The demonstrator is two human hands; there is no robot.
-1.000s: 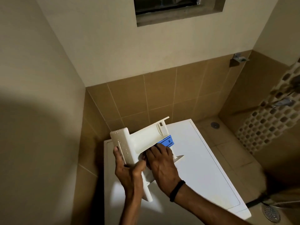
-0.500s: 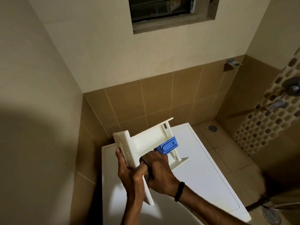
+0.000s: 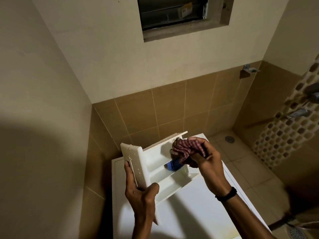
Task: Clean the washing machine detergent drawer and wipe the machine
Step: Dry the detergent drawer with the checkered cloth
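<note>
The drawer [image 3: 156,163], white plastic with several compartments, is held in the air above the back left part of the machine [image 3: 198,213], tilted so its open side faces the camera. Its flat front panel points up and to the left. A blue insert [image 3: 174,166] sits in the far compartment.

The left hand [image 3: 139,194] grips the drawer at the panel end: the thumb curls over the near rim and the fingers wrap up along the outside of the panel. The right hand [image 3: 207,163] pinches a bunched red-and-white checked cloth [image 3: 188,146] between thumb and curled fingers, and the cloth lies against the drawer's far end, just above the blue insert. A dark band [image 3: 226,195] circles the right wrist.

The machine's white top lies below both hands, set into a corner with brown tiles [image 3: 172,109] behind it and a plain wall to its left. A small window [image 3: 183,14] sits high in the back wall. Two taps [image 3: 298,112] stick out of the mosaic wall on the right. A round floor drain [image 3: 229,139] lies beyond the machine.
</note>
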